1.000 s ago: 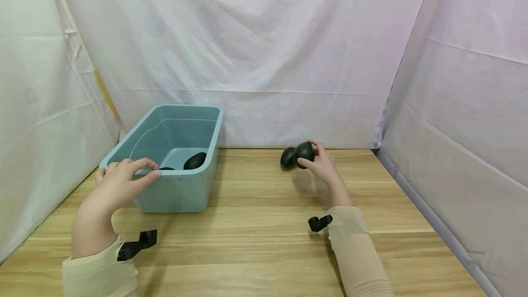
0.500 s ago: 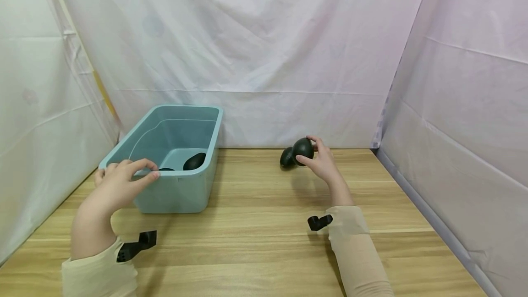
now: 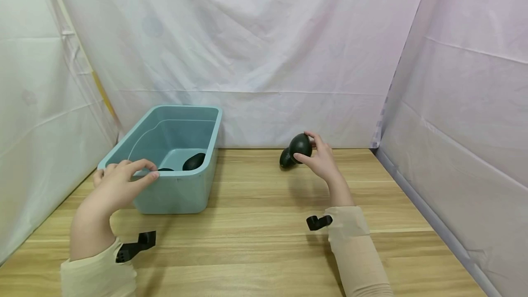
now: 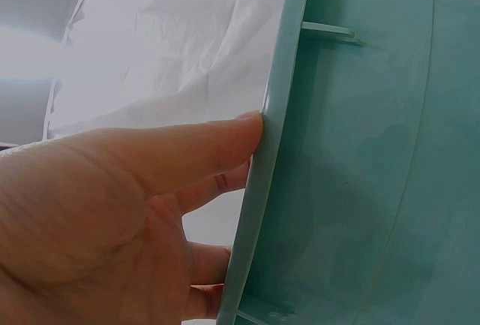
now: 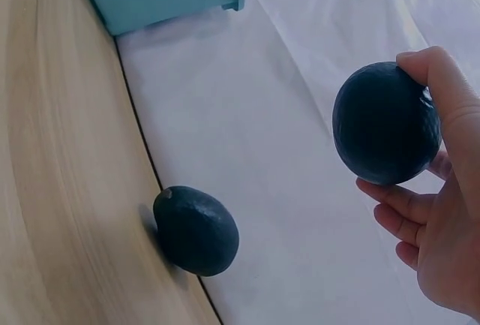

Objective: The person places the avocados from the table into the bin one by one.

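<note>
My right hand point(image 3: 322, 162) holds a dark green avocado point(image 3: 300, 147) between thumb and fingers, raised above the tabletop. In the right wrist view the held avocado point(image 5: 385, 124) shows its round side. Another avocado point(image 3: 286, 158) lies on the table just left of it, partly covered by the held one in the head view. At the left, my left hand point(image 3: 117, 187) grips the near rim of a blue-green plastic bin point(image 3: 177, 191), its thumb on the outer side. Inside the bin lies an avocado point(image 3: 194, 162), and a sliver of another dark thing shows behind the near rim.
The wooden table point(image 3: 255, 242) ends at a white cloth backdrop point(image 3: 264, 58) behind the bin and avocados. A second cloth wall point(image 3: 474, 127) stands along the right edge. Black camera mounts point(image 3: 138, 245) sit on both wrists.
My right hand has lifted the avocado a little higher and slightly to the left. The left hand stays on the bin's rim.
</note>
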{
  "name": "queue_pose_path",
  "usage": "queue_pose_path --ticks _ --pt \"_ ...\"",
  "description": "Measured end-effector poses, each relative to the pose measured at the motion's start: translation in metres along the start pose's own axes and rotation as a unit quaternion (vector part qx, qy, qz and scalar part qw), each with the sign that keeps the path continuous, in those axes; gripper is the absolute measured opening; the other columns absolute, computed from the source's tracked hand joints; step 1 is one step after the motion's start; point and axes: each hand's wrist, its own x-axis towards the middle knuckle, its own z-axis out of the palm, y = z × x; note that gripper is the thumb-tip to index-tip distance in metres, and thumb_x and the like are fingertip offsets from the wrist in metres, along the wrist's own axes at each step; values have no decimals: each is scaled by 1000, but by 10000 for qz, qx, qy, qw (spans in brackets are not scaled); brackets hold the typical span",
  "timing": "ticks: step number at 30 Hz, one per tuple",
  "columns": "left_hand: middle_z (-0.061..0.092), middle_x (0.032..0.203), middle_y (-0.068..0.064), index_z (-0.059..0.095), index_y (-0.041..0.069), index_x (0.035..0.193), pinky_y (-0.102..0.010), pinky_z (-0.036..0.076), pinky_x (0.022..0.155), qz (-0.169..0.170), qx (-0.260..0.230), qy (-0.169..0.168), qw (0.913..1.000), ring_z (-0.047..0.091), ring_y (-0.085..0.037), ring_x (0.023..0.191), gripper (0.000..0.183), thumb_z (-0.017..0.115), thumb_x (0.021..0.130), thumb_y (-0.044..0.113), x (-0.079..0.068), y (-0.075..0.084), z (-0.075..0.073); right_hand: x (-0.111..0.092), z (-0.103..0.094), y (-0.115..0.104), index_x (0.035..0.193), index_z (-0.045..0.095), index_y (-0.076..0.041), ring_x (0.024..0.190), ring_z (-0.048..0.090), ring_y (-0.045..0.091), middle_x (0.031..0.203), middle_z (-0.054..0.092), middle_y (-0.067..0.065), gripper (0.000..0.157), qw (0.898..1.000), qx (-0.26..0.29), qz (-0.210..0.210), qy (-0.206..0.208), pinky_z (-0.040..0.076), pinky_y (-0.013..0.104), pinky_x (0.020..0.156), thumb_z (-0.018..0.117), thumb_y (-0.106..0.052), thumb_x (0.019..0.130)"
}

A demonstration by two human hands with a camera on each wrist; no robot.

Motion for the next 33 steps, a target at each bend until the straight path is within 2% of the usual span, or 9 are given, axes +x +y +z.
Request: queue_pose_path --ticks 10,23,33 --pt "49 103 -18 58 15 115 -75 -4 93 4 -9 17 10000 33 -47 100 37 47 99 46 -1 -1 1 -4 -3 -14 145 36 -26 119 36 32 125 51 13 76 9999 18 -139 -54 37 61 88 75 -39 82" --pt "48 96 -12 58 14 116 -72 3 86 -13 33 -63 10000 33 -49 102 38 47 99 47 0 -1 -2 -10 3 -41 144 39 -27 118 35 29 126 49 10 76 9994 158 -301 -108 37 60 88 78 -32 80" --pt "48 101 -16 58 14 117 -74 0 88 -16 -15 -58 10000 31 -51 105 39 46 99 46 -1 0 -2 -12 7 -53 144 39 -27 120 33 33 126 49 11 75 9987 178 -437 -187 35 62 89 78 -30 80"
